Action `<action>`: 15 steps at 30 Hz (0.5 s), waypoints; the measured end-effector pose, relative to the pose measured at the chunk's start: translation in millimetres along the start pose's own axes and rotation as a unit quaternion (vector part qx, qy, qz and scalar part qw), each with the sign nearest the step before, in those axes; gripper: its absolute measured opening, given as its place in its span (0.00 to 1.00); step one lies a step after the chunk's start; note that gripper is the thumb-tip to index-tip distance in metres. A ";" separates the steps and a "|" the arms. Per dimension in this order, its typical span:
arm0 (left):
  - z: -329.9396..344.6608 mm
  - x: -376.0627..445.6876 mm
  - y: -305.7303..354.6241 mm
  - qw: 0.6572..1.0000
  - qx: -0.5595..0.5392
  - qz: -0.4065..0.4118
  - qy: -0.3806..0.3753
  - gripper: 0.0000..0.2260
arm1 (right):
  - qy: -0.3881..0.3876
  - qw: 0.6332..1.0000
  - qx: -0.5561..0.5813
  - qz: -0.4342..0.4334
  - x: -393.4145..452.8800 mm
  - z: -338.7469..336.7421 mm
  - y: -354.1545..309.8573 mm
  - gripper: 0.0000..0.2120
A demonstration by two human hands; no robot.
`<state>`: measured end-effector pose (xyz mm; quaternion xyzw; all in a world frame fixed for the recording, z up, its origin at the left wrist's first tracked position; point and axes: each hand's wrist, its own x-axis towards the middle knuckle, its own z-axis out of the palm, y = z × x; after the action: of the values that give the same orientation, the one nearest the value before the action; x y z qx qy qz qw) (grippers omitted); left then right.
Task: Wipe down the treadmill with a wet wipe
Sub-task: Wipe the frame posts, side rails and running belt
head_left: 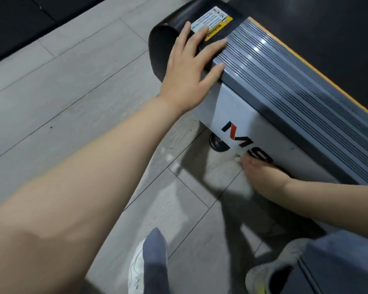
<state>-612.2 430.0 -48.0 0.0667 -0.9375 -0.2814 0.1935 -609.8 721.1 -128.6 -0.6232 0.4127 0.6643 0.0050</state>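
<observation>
Crouched in sneakers (270,270), a person braces a flat, open left hand (187,66) on the treadmill (285,77) end cap while the blurred right hand (261,172), grip indiscernible, presses a barely visible wet wipe (238,159) low on the side panel, wiping apparently midway, deck seemingly remaining.

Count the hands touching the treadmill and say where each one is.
2. The left hand rests flat on the treadmill's end corner; the right hand, blurred, is low against its side panel.
</observation>
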 end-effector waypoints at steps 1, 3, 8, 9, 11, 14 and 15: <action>0.8 -0.6 1.5 1.000 -0.009 -0.007 0.006 0.21 | 0.004 1.000 -0.006 -0.009 -13.5 1.9 -6.3 0.26; -0.5 -1.5 2.6 1.000 -0.021 -0.019 0.012 0.21 | 0.004 0.999 -0.007 -0.038 -29.2 -0.9 -6.4 0.23; 0.5 -0.2 3.1 0.997 -0.062 -0.035 0.023 0.18 | 0.126 0.989 0.071 0.024 -1.6 -16.0 51.8 0.17; 1.2 0.9 3.6 0.996 -0.072 -0.040 0.029 0.17 | 0.160 0.982 0.084 0.059 3.2 -19.1 65.9 0.18; 1.1 2.1 3.5 0.995 -0.081 -0.049 0.036 0.17 | 0.194 0.967 0.116 0.118 4.7 -23.3 85.3 0.22; -3.3 1.8 5.3 0.995 -0.076 -0.060 0.021 0.17 | 0.194 0.954 0.172 0.154 -22.7 -18.7 77.9 0.22; -5.8 2.1 6.8 0.995 -0.076 -0.068 0.013 0.17 | 0.205 0.943 0.208 0.158 -37.0 -15.1 70.9 0.21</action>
<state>-611.9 432.2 -39.2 0.1193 -0.9040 -0.3639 0.1904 -626.1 684.7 -57.6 -0.6580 0.6268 0.4137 -0.0551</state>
